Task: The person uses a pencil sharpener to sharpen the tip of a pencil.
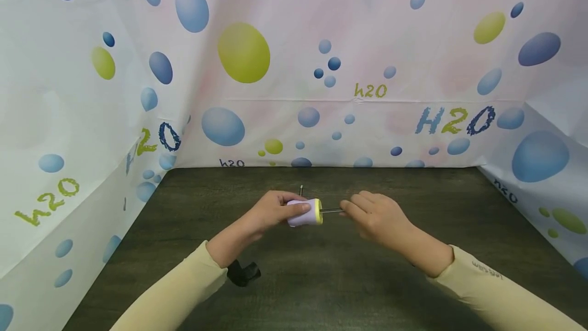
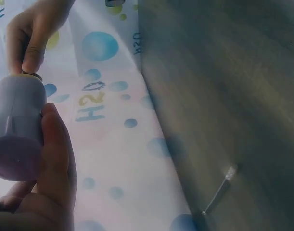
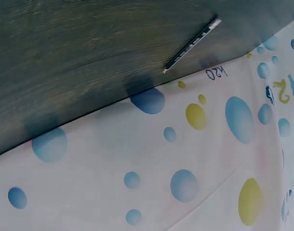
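Note:
In the head view my left hand [image 1: 271, 211] holds a lavender cylindrical pencil sharpener [image 1: 300, 214] with a yellow rim, lying sideways over the dark table. My right hand [image 1: 378, 218] pinches a thin dark pencil [image 1: 332, 210], whose far end is hidden inside the yellow-rimmed opening. From the left wrist, the sharpener [image 2: 17, 110] appears with its rounded base toward the camera and the left hand [image 2: 53, 178] wrapped along its side. Above it, the right hand's fingers [image 2: 33, 55] meet the rim. The right wrist view shows neither hand.
A second pencil [image 3: 191, 46], dark with a pale end, lies on the table [image 3: 65, 57] beyond the hands. Printed sheeting [image 1: 285, 132] walls the table at the back and both sides. A black strap-like piece [image 1: 243, 274] hangs by the left wrist.

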The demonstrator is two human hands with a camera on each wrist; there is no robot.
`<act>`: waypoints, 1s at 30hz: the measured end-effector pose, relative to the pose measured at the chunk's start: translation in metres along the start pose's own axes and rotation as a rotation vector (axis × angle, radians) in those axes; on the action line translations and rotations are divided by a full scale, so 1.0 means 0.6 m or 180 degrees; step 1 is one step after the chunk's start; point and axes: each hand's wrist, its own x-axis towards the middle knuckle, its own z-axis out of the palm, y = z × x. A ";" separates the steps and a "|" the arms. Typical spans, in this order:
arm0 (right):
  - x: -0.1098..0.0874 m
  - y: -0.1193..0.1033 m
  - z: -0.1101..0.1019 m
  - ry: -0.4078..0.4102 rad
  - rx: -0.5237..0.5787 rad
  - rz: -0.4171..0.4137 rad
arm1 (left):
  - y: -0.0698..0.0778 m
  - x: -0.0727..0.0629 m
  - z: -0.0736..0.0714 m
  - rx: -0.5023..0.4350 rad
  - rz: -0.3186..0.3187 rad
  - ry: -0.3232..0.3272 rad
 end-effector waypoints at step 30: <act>0.013 0.011 -0.023 -0.2346 0.2839 0.3125 | -0.010 -0.006 0.015 0.1054 0.0855 0.0550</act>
